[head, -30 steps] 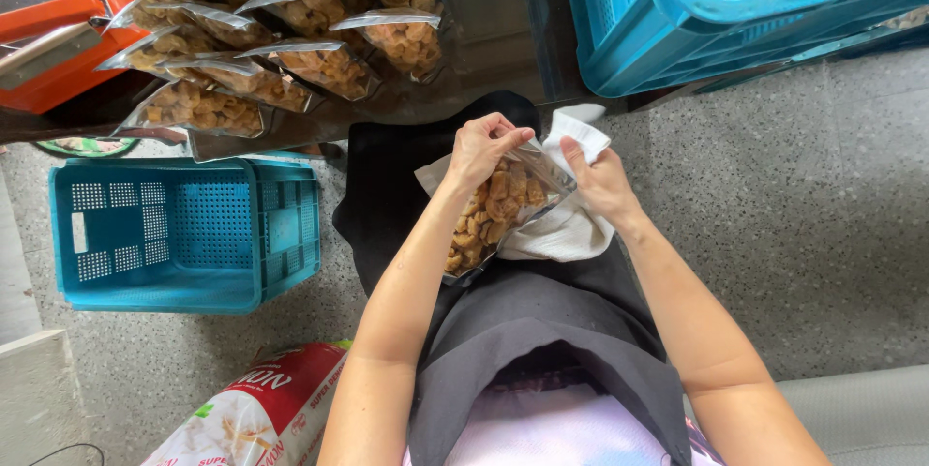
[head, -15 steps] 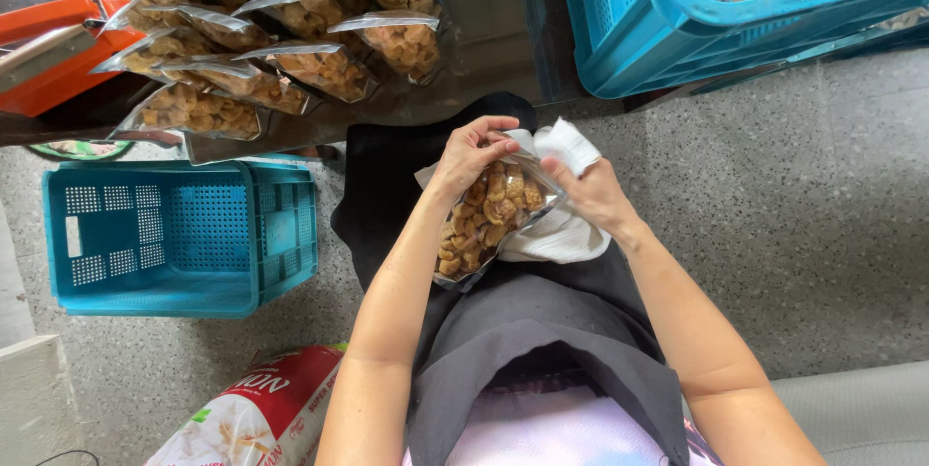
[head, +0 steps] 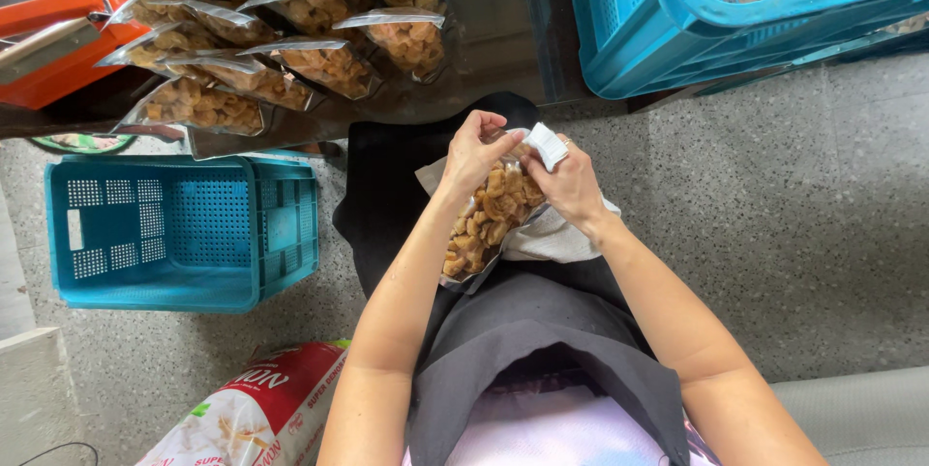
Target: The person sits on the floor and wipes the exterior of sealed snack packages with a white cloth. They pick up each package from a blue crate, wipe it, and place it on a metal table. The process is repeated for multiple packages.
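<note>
Behind hands (head: 523, 166), half-hidden snack bag (head: 484, 224)

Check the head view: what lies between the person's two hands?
The top of a clear bag of fried snacks sits between the left hand and right hand; both grip it, alongside a white cloth.

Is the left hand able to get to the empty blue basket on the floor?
Probably yes. The blue basket sits open on the person's left with nothing between it and the left hand, but that hand is busy holding the snack bag with the right hand.
</note>
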